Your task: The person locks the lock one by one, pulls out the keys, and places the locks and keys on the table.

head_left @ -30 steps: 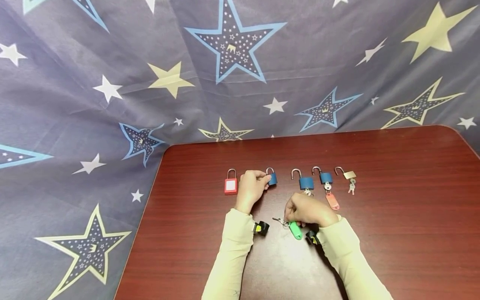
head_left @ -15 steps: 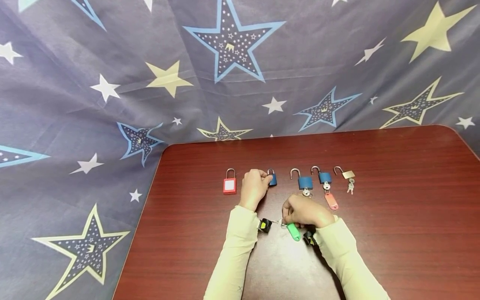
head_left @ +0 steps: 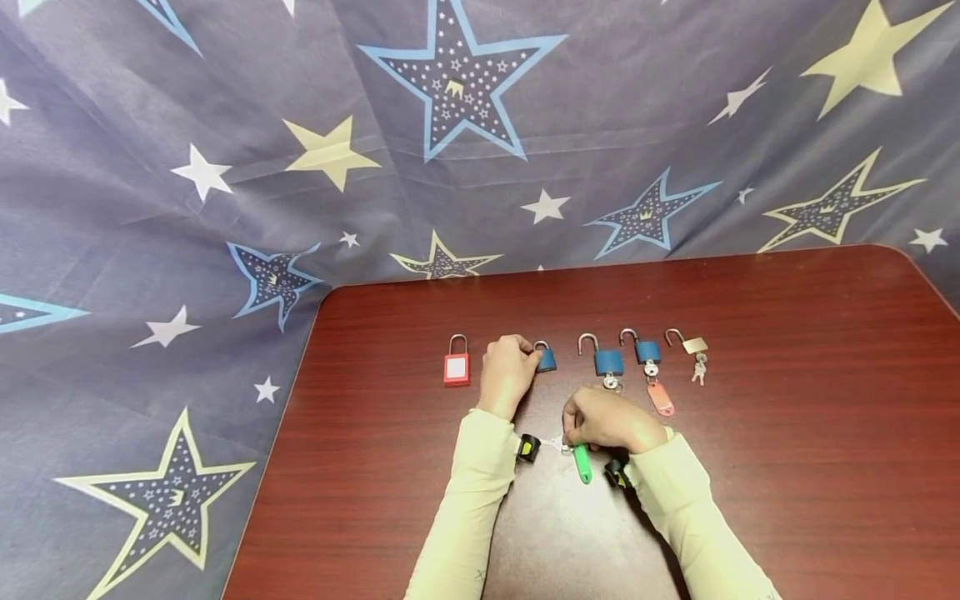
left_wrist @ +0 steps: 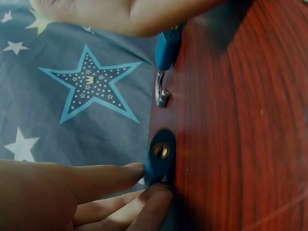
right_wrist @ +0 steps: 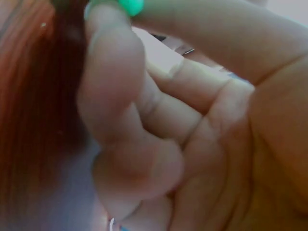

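In the head view, my left hand (head_left: 508, 375) pinches the small blue padlock (head_left: 546, 361), which sits between two and three o'clock from that hand and between ten and eleven from my right hand (head_left: 606, 419); its shackle (head_left: 542, 343) appears seated, and whether its body touches the table (head_left: 352, 467) I cannot tell. My right hand pinches the silvery keys (head_left: 555, 443), too small to count, at its eight o'clock, with their green tag (head_left: 582, 465) at seven. To hold the lock well, I judge, I should press the fingertips against its body and leave the keyhole (left_wrist: 162, 151), which faces back toward my wrist, uncovered, as the left wrist view shows it. For the keys, a good hold would isolate one by its head, tip clear of the fingers, the tag kept aside lest it twist the key. Pose: my left forearm (head_left: 461, 508) enters from between six and seven o'clock, fingertips reaching toward three; my right forearm (head_left: 697, 512) enters from between four and five, the hand's back upward and its fingers bent. The right wrist view is blurred, so the exact contact on the keys is unclear.
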Demonstrator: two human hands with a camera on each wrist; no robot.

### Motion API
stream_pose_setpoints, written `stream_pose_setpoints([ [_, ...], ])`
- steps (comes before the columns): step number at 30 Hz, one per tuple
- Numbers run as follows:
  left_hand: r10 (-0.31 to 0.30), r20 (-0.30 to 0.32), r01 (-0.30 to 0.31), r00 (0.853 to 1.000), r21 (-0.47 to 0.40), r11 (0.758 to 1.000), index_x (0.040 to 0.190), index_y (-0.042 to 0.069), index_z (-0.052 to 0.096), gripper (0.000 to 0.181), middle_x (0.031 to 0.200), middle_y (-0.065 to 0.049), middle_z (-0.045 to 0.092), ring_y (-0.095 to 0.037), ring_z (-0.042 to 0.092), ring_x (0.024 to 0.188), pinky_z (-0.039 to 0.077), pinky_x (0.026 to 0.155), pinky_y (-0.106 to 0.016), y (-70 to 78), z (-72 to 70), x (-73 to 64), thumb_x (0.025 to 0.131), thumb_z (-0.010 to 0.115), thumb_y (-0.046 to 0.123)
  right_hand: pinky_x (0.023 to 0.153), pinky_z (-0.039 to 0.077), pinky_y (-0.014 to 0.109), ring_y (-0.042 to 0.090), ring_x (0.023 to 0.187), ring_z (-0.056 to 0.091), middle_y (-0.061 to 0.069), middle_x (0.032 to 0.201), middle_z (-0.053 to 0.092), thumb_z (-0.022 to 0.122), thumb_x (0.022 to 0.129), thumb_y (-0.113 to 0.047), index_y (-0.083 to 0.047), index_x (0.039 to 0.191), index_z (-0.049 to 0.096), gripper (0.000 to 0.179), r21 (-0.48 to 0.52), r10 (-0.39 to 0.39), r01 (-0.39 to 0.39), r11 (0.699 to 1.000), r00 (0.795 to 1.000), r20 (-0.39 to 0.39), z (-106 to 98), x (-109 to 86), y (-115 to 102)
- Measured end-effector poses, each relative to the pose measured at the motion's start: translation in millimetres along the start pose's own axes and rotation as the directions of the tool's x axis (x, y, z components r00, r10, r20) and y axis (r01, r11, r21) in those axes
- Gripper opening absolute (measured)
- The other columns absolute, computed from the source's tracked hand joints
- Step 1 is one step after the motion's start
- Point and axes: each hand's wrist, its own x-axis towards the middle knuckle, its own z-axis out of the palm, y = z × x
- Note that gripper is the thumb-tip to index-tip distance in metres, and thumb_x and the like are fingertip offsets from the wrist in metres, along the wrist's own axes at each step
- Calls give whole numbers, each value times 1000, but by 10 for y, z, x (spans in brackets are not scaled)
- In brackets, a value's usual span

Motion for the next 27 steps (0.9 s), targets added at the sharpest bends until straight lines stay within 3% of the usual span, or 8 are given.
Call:
stream_pose_setpoints([
  [4, 3, 5, -3, 1000, 11, 1000, 93, 11, 78, 15, 92, -4, 77, -30, 73, 90, 57, 79, -43, -19, -5, 9, 87, 76, 25, 48, 43, 20, 1, 43, 49, -7, 52, 58, 75, 77, -4, -11, 64, 65, 19, -1, 2, -2, 1000, 1000, 5, -7, 0, -6],
  [11, 24, 22, -24, 999, 2, 1000, 95, 10, 77, 19, 84, -1, 77, -26, 73, 87, 57, 78, -42, -36, -12, 20, 86, 77, 27, 47, 42, 20, 0, 42, 47, -5, 50, 55, 74, 84, -10, -11, 61, 61, 26, 4, -13, 13, 1000, 1000, 5, -20, -23, -23],
  [18, 70, 133, -66, 989, -31, 997, 110, 9, 73, 40, 82, 0, 75, -19, 71, 82, 56, 80, -39, -34, -56, 1, 77, 86, 27, 49, 39, 19, 0, 43, 46, -5, 48, 54, 70, 89, -16, -11, 58, 59, 33, -40, -36, 36, 999, 999, -2, -30, -48, -37],
  [27, 73, 127, -68, 989, -45, 997, 111, 9, 73, 39, 82, 0, 75, -19, 71, 81, 56, 80, -38, -30, -72, -6, 78, 86, 26, 50, 37, 20, 1, 48, 45, -11, 52, 50, 68, 91, -16, -11, 62, 63, 30, -40, -57, 56, 998, 998, -29, -94, -55, -36],
])
